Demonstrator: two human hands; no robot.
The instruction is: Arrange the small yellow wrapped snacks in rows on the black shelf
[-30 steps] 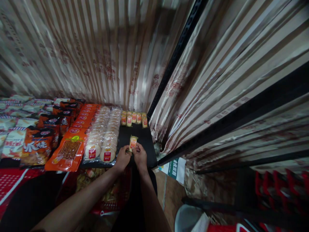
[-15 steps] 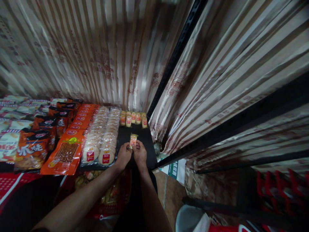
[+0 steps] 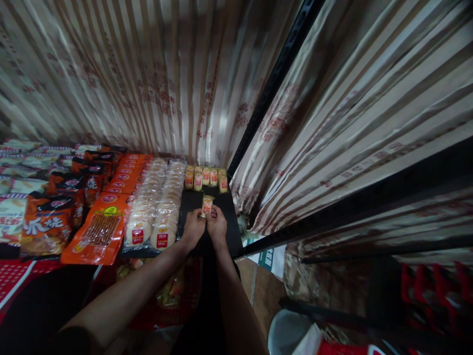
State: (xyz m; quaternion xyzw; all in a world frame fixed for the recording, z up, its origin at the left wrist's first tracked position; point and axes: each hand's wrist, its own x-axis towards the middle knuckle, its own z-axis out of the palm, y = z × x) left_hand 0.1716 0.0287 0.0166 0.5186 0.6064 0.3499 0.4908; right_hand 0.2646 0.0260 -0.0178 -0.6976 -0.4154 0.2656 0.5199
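A small yellow snack packet (image 3: pixel 207 202) with a red-and-white label is held upright between my two hands over the black shelf (image 3: pixel 233 231). My right hand (image 3: pixel 217 224) pinches its lower right side, fingers closed. My left hand (image 3: pixel 193 229) is closed at its lower left edge, with a bit of shiny wrapper showing at the fingertips. Behind them, several matching packets (image 3: pixel 198 180) stand in a cluster at the back of the shelf. Left of my hands lie two rows of clear-wrapped round white crackers (image 3: pixel 163 224).
Orange stick-snack packs (image 3: pixel 99 229), orange-and-black bags (image 3: pixel 48 224) and white bags (image 3: pixel 13 212) fill the shelf's left. A black post (image 3: pixel 254 118) rises at the back right corner, before a striped curtain (image 3: pixel 177 74). A red crate (image 3: pixel 192 291) holding packets sits below; a pale bucket (image 3: pixel 284 335) stands lower right.
My hands and the packet between them have shifted slightly up and to the right in the view. The camera view has also moved a little. Both hands keep their grip.
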